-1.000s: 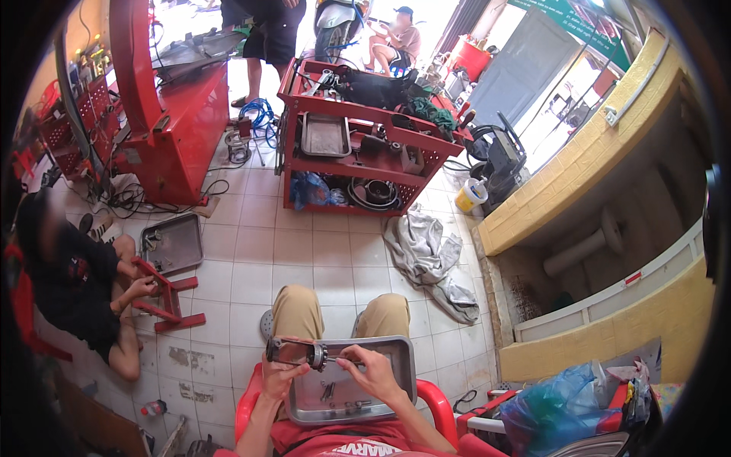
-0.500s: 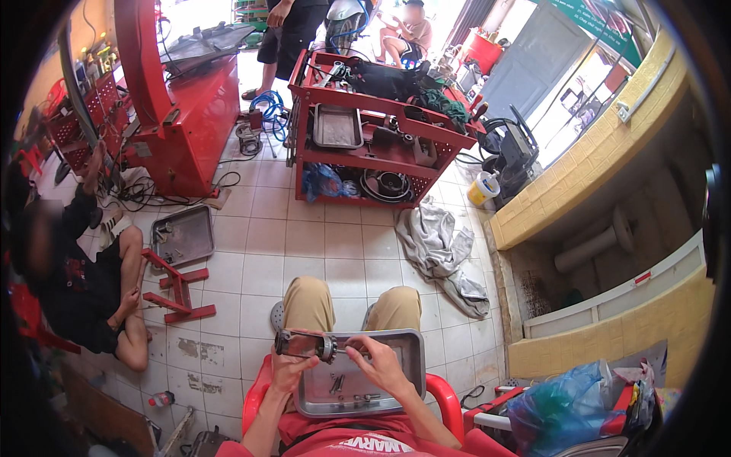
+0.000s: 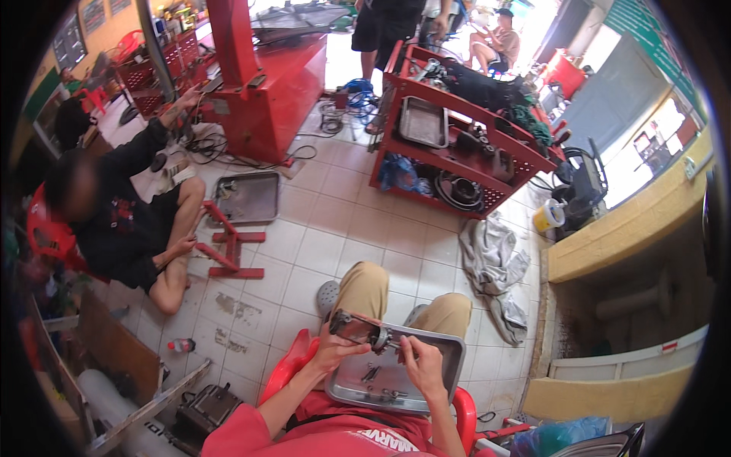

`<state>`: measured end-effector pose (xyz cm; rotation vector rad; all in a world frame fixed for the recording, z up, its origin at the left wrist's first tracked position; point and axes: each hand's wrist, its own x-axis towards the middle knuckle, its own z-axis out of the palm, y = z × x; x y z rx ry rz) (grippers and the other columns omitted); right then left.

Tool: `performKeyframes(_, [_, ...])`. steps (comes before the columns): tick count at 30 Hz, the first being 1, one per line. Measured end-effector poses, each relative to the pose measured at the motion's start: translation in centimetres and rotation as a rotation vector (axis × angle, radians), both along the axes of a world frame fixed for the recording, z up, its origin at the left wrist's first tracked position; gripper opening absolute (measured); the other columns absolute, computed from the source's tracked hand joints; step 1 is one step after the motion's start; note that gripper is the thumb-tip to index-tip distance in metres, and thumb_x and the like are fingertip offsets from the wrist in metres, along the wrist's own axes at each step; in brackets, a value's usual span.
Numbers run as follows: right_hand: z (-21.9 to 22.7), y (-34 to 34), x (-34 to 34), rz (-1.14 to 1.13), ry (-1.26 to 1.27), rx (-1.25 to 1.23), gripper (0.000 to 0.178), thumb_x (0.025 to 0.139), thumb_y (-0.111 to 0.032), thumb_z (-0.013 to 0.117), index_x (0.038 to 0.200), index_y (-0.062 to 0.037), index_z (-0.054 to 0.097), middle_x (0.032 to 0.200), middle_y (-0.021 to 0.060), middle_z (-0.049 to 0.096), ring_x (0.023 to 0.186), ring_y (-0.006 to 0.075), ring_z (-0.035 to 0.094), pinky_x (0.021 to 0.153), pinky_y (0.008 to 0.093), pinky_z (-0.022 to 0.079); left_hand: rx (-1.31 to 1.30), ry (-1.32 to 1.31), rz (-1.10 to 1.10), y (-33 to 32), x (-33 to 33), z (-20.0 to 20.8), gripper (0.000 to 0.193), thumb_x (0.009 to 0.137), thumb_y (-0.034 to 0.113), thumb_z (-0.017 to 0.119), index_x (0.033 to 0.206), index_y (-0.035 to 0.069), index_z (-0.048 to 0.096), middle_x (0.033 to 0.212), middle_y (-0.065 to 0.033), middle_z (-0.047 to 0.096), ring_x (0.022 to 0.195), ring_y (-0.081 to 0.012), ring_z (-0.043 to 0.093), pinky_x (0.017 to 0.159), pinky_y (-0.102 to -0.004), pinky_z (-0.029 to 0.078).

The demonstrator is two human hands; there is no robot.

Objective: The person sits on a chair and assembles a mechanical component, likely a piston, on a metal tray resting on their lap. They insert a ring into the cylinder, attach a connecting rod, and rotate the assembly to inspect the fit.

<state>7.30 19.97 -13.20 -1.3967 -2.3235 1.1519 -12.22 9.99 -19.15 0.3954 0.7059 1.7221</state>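
Here, both hands [image 3: 346, 352] [image 3: 421, 363] grip a dark part [image 3: 358, 329] (above tray [image 3: 449, 373]).

3 metal trays [image 3: 449, 365], 2 hands [image 3: 335, 353], 1 rag [image 3: 491, 263].

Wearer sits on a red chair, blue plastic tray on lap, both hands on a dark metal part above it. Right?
Not quite. The head view shows the tray is grey metal, not blue plastic. The rest holds: red chair, left hand and right hand both on the dark metal part above the tray.
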Motion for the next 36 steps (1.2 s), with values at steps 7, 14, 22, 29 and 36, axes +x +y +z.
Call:
performKeyframes(7, [-0.3, 0.0, 0.0, 0.014, -0.006, 0.022, 0.019, 0.100, -0.019, 0.064, 0.090, -0.0034, 0.069, 0.066, 0.0058, 0.068, 0.063, 0.0147, 0.070, 0.060, 0.0284, 0.051, -0.004, 0.055, -0.010, 0.1, -0.2, 0.0, 0.059, 0.076, -0.013, 0.080, 0.129, 0.000, 0.058, 0.127, -0.0165, 0.068, 0.120, -0.0244, 0.065, 0.105, -0.0400, 0.054])
performKeyframes(14, [-0.7, -0.1, 0.2, 0.069, 0.051, 0.095, 0.015, 0.098, -0.019, 0.066, 0.093, -0.0047, 0.067, 0.071, 0.0080, 0.071, 0.065, 0.0236, 0.070, 0.063, 0.0342, 0.050, 0.025, 0.051, -0.003, 0.3, -0.3, -0.6, 0.064, 0.076, -0.015, 0.079, 0.133, 0.003, 0.057, 0.129, -0.0138, 0.067, 0.121, -0.0224, 0.064, 0.102, -0.0382, 0.056])
performKeyframes(22, [-0.2, 0.8, -0.4, 0.123, -0.085, 0.040, 0.013, 0.095, -0.017, 0.069, 0.103, -0.0077, 0.065, 0.080, 0.0086, 0.073, 0.078, 0.0265, 0.071, 0.070, 0.0373, 0.049, 0.060, 0.019, 0.042, 0.6, 0.2, -1.5, 0.066, 0.073, -0.015, 0.081, 0.132, 0.002, 0.054, 0.129, -0.0168, 0.066, 0.124, -0.0277, 0.062, 0.105, -0.0433, 0.055])
performKeyframes(29, [-1.0, 1.0, -0.6, 0.198, -0.010, 0.152, 0.015, 0.095, -0.020, 0.070, 0.097, -0.0051, 0.065, 0.091, 0.0082, 0.073, 0.081, 0.0273, 0.068, 0.083, 0.0354, 0.044, 0.040, 0.012, 0.033, 0.4, -0.2, -1.5, 0.069, 0.073, -0.013, 0.082, 0.133, 0.002, 0.051, 0.131, -0.0191, 0.063, 0.125, -0.0302, 0.062, 0.107, -0.0470, 0.055])
performKeyframes(36, [-1.2, 0.9, -0.9, 0.174, 0.075, 0.167, 0.013, 0.097, -0.017, 0.067, 0.100, -0.0039, 0.067, 0.087, 0.0089, 0.071, 0.084, 0.0278, 0.063, 0.083, 0.0380, 0.047, 0.040, 0.044, 0.028, 0.5, -0.1, -1.8, 0.067, 0.074, -0.016, 0.080, 0.133, 0.001, 0.053, 0.129, -0.0207, 0.064, 0.124, -0.0286, 0.062, 0.106, -0.0461, 0.056])
